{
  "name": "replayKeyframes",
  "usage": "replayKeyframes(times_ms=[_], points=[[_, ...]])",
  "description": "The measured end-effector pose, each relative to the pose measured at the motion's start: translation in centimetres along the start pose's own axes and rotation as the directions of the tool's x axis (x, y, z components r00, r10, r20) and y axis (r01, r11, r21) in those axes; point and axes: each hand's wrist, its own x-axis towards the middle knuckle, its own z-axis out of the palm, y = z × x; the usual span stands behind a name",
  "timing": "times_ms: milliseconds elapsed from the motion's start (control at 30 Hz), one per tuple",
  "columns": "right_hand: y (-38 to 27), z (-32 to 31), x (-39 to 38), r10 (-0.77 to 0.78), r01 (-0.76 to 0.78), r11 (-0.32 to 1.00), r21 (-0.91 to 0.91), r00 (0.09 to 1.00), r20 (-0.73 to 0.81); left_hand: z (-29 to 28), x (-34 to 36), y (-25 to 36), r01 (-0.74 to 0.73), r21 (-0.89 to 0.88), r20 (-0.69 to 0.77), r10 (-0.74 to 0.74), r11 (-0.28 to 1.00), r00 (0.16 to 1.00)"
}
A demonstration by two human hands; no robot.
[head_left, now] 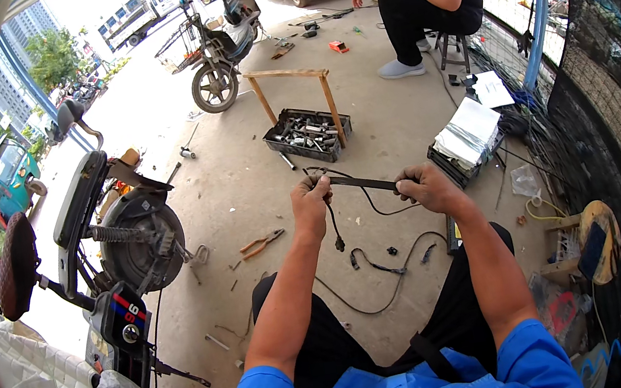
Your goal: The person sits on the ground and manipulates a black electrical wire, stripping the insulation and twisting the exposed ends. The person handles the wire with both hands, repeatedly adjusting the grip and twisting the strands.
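A: Item one, the left hand (310, 203)?
B: Fist closed around the black cable (362, 186), at the end where loose leads and a small plug hang down from the grip.

A: Item two, the right hand (423, 185)?
B: Closed on the same cable's flat black sheath, fingers curled over it. The length between the two hands is drawn nearly straight, held above the knees and the concrete floor (246, 195).

A: Step in hand, by your reading?
B: Probably sorting or straightening a wiring lead; a second wire harness (386, 271) lies on the floor just below.

A: What does the next move call for?
B: A steady hold with one hand while the other slides along the sheath, minding the dangling plug.

A: Nearby stock?
B: Orange-handled pliers (262, 243) to the left, a tray of sockets (307, 133) ahead, a scooter rear wheel (142, 239) at left.
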Motion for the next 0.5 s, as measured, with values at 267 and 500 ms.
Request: replayKeyframes(times_ms=[267,500], points=[[0.61,-0.33,0.03,-0.024,0.034,0.991,0.132,0.997,-0.074,-0.56,0.41,-0.47,0.208,-0.27,0.166,-0.167,0.94,0.972],[0.41,-0.54,0.13,-0.029,0.063,0.98,0.188,0.984,-0.178,-0.18,0.32,-0.14,0.344,-0.274,0.259,-0.276,0.898,0.926]])
